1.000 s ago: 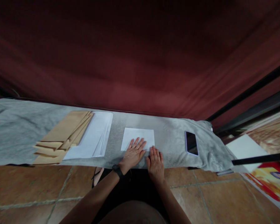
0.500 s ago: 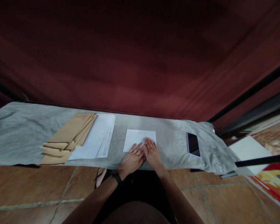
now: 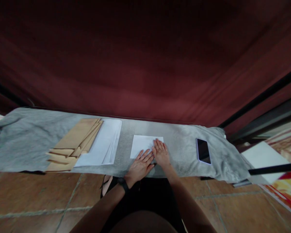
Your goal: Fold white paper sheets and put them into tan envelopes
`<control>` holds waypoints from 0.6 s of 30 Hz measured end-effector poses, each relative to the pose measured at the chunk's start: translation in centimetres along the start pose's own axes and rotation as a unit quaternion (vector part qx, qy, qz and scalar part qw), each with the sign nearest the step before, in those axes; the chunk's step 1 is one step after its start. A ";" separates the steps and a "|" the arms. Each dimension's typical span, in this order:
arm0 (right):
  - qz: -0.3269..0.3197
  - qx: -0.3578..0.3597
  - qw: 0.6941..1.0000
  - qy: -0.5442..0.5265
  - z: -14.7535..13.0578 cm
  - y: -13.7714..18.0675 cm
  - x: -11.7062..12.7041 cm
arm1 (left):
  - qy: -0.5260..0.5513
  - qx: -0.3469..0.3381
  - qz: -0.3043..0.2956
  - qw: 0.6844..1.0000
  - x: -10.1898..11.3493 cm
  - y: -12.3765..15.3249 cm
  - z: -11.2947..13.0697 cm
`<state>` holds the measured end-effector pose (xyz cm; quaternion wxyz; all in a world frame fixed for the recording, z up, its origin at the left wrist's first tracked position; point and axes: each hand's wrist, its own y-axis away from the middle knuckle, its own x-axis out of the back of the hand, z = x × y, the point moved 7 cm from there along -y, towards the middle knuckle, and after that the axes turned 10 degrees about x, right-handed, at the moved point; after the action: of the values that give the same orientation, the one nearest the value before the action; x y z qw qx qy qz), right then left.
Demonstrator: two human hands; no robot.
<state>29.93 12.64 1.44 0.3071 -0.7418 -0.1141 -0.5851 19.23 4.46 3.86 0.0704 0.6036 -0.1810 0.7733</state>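
A small white sheet of paper (image 3: 143, 145) lies flat just below the middle of the frame, its long sides running roughly across the picture. The left hand (image 3: 140, 165) rests palm down over its lower edge, open, with the fingers spread and pointing up and to the right. The right hand (image 3: 161, 153) lies palm down over the sheet's right side, also open, its fingers close together and pointing up and slightly left. The hands are side by side at the sheet's lower right, the left fingertips right beside the right hand; whether they touch is hard to tell. Neither hand grips anything. A black wristwatch or band (image 3: 123, 183) circles the left wrist.

Left of the sheet, and apart from it, is a stack of larger white paper (image 3: 105, 142), its edges slightly fanned at the lower right. Brown paper envelopes (image 3: 74, 136) lie in an uneven, overlapping pile across the stack's left part. At the right of the frame a smartphone (image 3: 204, 151) with a dark screen and a pale lilac edge lies face up, well apart from the right hand. All of these rest on a rumpled grey cloth (image 3: 181, 145). A dark red curtain (image 3: 140, 74) fills the upper frame; brown floor tiles (image 3: 31, 191) show along the bottom.
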 end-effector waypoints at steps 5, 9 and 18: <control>0.008 -0.033 0.999 0.017 1.7 0.2 0.2 | 0.008 0.003 -0.007 1.000 0.1 0.0 0.0; 0.033 -0.053 0.998 0.027 2.7 0.8 0.5 | 0.006 0.004 -0.004 1.000 0.2 0.0 -0.1; 0.046 -0.083 0.994 0.059 4.1 2.2 1.1 | 0.003 0.001 0.005 1.000 0.1 0.1 -0.1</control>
<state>34.72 13.12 1.23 0.2772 -0.7332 -0.0124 -0.6208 19.08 4.45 3.88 0.0666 0.6004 -0.1831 0.7756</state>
